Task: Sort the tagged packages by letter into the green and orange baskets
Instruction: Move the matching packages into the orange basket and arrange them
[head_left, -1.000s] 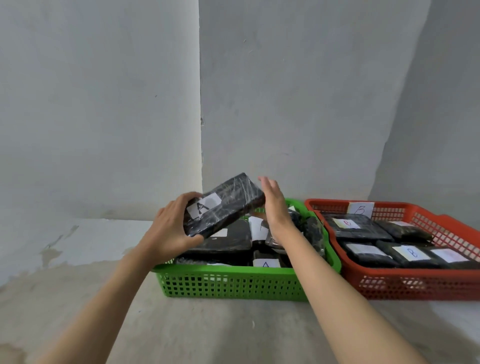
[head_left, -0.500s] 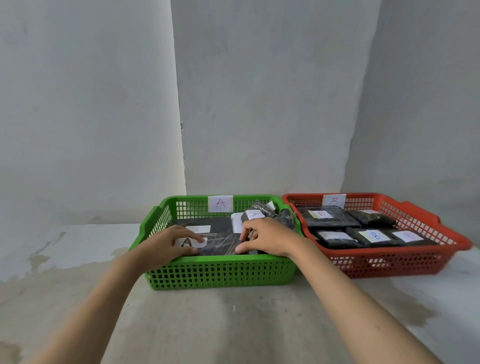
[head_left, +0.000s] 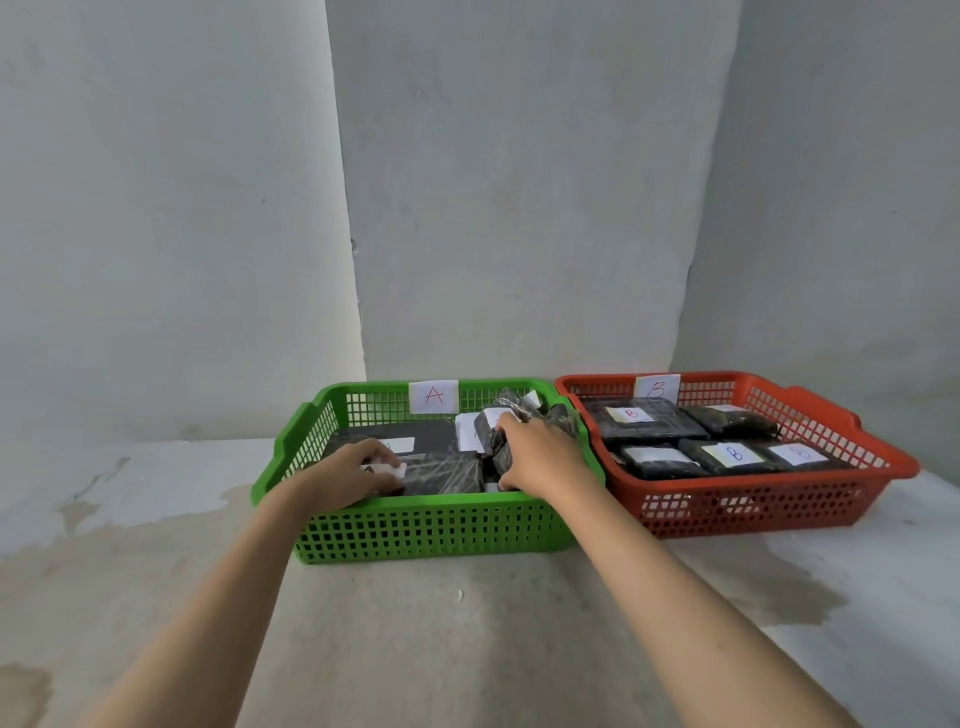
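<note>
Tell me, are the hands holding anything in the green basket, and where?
The left hand rests on a flat black package, over its tagged near-left corner. The right hand grips a crinkly black package on its right side. Neither looks lifted.

Both arms extended; left hand, right hand fingers curled.

Green basket at centre, orange basket at right, both latticed; black packages with white tags; grey walls.
</note>
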